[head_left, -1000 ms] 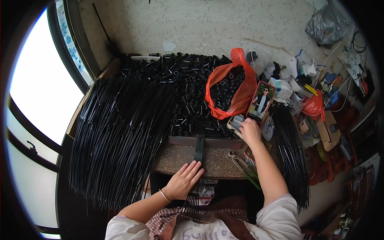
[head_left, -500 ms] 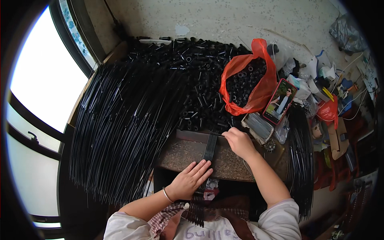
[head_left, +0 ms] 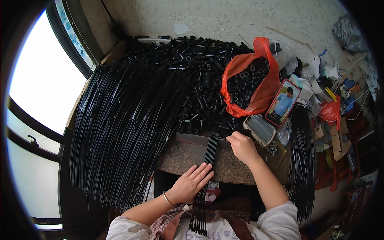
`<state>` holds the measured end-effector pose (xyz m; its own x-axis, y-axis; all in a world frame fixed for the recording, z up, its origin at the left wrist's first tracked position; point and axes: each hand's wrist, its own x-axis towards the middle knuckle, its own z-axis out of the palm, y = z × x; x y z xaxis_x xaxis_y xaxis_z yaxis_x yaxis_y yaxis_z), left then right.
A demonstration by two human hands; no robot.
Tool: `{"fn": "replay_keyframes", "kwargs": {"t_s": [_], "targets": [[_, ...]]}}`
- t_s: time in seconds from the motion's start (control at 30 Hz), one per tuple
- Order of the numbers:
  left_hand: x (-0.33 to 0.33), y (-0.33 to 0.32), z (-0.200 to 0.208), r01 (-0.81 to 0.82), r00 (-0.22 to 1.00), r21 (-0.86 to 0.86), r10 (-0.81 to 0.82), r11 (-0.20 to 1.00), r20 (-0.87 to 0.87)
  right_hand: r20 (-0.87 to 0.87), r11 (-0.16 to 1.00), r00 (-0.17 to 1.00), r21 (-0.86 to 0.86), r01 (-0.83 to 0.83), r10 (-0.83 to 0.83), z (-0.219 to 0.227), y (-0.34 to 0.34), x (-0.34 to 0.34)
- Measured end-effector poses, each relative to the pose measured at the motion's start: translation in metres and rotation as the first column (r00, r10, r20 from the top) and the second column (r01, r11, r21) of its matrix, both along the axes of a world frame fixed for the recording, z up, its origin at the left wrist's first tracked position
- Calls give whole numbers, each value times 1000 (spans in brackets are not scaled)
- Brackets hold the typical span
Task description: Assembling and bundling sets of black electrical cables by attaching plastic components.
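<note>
black rod bundle (head_left: 209, 154) under left hand (head_left: 191, 185) fingers, right hand (head_left: 241, 146) beside

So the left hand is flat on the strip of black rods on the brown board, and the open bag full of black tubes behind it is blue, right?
Not quite. The head view shows the bag is red-orange, not blue. The rest holds: the left hand lies flat on the strip of black rods on the brown board, and the bag is open and full of black tubes.
</note>
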<state>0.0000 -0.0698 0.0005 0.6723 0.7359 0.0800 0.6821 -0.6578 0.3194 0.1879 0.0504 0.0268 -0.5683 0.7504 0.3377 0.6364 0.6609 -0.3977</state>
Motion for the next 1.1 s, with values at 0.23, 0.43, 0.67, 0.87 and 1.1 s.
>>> {"fn": "replay_keyframes", "kwargs": {"t_s": [0.23,0.43,0.67,0.87,1.1], "targets": [[0,4,1,11,999,30,-10,999,-46,-10,993,993,35,-115,115,0,13,1],[1,5,1,-2,1000,16,1,1000,4,127,996,988,-17,-92,93,8,11,-9],[3,7,0,0,1000,21,0,1000,12,108,943,986,293,-157,131,-1,23,-6],[5,10,1,18,999,3,-18,1000,37,200,895,976,414,-164,87,1,19,26],[3,10,0,14,999,0,-14,1000,34,94,986,984,67,-155,149,15,15,20]]}}
